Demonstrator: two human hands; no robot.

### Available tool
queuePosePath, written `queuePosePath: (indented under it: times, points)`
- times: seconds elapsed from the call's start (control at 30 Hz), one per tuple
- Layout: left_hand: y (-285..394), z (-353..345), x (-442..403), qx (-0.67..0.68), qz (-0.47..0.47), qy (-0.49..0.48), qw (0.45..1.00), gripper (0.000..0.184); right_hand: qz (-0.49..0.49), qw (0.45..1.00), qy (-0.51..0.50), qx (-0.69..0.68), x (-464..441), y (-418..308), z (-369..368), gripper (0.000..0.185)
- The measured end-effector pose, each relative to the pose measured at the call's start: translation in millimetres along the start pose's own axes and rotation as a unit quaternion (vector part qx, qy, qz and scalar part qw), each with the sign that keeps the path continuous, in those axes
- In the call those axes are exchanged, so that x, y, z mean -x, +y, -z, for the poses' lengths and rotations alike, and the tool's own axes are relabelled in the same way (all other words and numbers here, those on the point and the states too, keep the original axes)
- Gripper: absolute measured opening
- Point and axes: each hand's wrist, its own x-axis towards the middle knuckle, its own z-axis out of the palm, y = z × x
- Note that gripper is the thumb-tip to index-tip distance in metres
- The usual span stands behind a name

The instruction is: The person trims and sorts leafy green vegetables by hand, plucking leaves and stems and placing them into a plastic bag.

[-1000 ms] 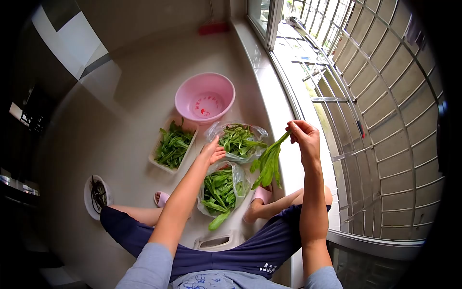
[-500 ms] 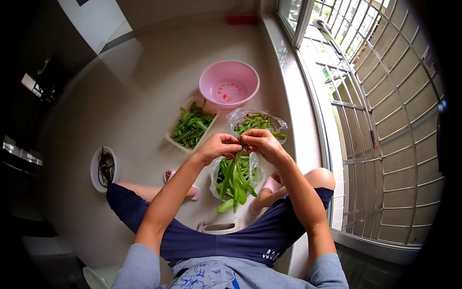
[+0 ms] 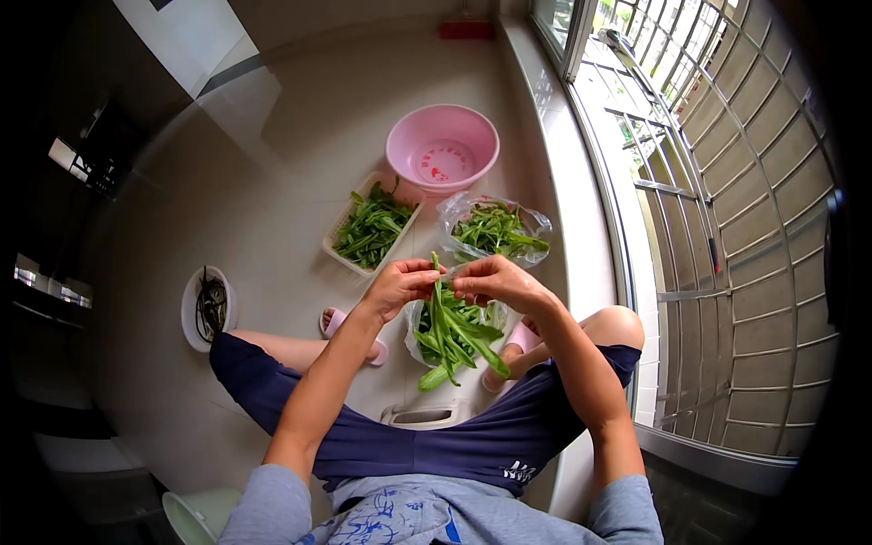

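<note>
The left hand (image 3: 400,286) pinched leafy greens (image 3: 442,329) between its fingers. The right hand (image 3: 502,282) had closed fingers, contents unclear. A pink basin (image 3: 442,145) stood at twelve o'clock.

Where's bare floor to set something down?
Widest: floor between round basket and tray, continuing left of pink basin. Crowded: tray, basin, far bag and near bag bunch together; left hand and right hand hover over near bag.

Pale bucket (image 3: 211,510), bottom edge-cropped.
</note>
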Motion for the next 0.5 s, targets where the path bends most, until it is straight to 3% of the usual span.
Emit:
queuePosePath:
  times: [0.27,0.5]
  points:
    - [-1,-3,3,0.043,-0.037,-0.023,0.998,0.018,0.007,0.999,0.026,-0.036,-6,11,-15,0.02]
    - [-7,-2,2,-0.005,-0.068,-0.012,0.998,0.019,0.018,0.997,0.064,-0.039,-12,16,-27,0.016]
